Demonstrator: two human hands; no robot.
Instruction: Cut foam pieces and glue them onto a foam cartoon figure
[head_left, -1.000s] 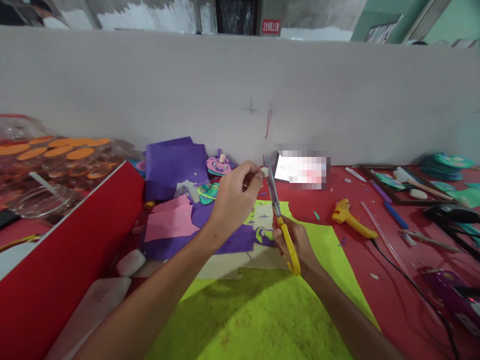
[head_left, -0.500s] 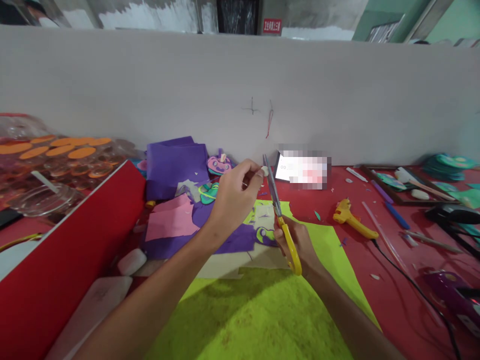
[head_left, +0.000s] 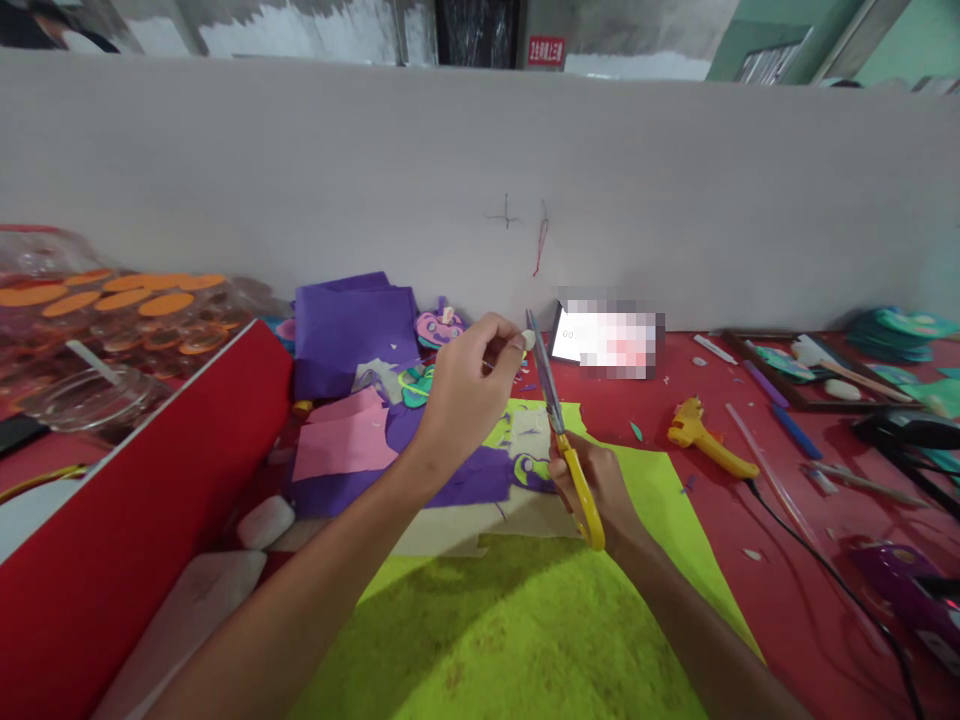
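Between the thumb and fingertips of my left hand (head_left: 476, 375) is a small pale, roundish piece (head_left: 529, 340), pinched beside the scissor blades. My right hand (head_left: 596, 485) grips a pair of yellow-handled scissors (head_left: 576, 485), their metal blades pointing up and away from me. The blades look nearly closed; whether they touch the pale piece I cannot tell. Below my hands lie purple sheets (head_left: 469, 485), a pink sheet (head_left: 341, 450) and a purple-and-lime cutout (head_left: 531, 470). A large lime-green sheet (head_left: 525, 620) spreads under my forearms.
A yellow glue gun (head_left: 705, 440) with a black cord lies to the right, near a brown tray (head_left: 810, 400) holding tools. A lit, blurred screen (head_left: 606, 338) leans at the back wall. On the left stand a red panel (head_left: 157, 500) and a glass dish (head_left: 90, 400).
The pale piece in my left fingers shows a little more of its round face. Both hands and the scissors stay almost in place.
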